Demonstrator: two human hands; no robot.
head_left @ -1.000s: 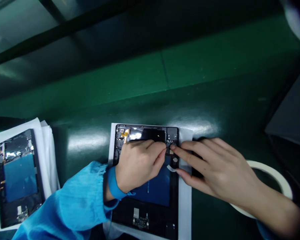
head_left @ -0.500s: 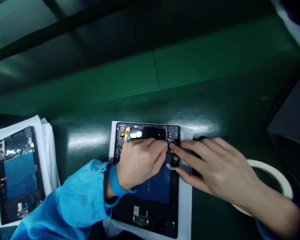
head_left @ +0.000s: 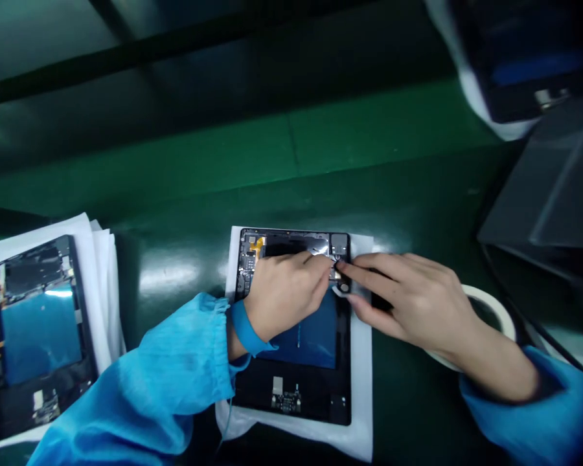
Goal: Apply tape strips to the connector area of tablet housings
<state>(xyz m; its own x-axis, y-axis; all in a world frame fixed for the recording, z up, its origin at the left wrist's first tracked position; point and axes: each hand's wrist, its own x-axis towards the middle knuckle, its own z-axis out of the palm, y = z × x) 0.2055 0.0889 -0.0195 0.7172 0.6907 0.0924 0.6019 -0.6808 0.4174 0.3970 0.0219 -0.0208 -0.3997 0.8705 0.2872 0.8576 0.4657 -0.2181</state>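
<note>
An opened tablet [head_left: 291, 382] lies in front of me, its inner boards and blue-covered battery [head_left: 315, 336] showing. My left hand [head_left: 291, 288], with a blue wrist strap [head_left: 247, 330], reaches across it. Its fingers are closed in a pinch near the tablet's upper right corner; what they hold is hidden. My right hand [head_left: 412, 294] comes in from the right with fingers stretched out and spread. Its index fingertip presses on the tablet beside my left fingertips. A small whitish strip [head_left: 339, 291] lies at the tip of my right thumb.
White sheets [head_left: 362, 395] lie under the tablet. At left a second opened tablet [head_left: 39, 343] rests on stacked white sheets [head_left: 102, 278]. A roll of cream tape [head_left: 500, 310] is partly behind my right wrist. A dark grey panel [head_left: 544, 188] and another tablet [head_left: 510, 103] stand at upper right.
The view has shifted, bringing the upper-right tablet and my right sleeve into sight. Both hands stay at the same corner; my right thumb and the strip are slightly closer to the index finger.
</note>
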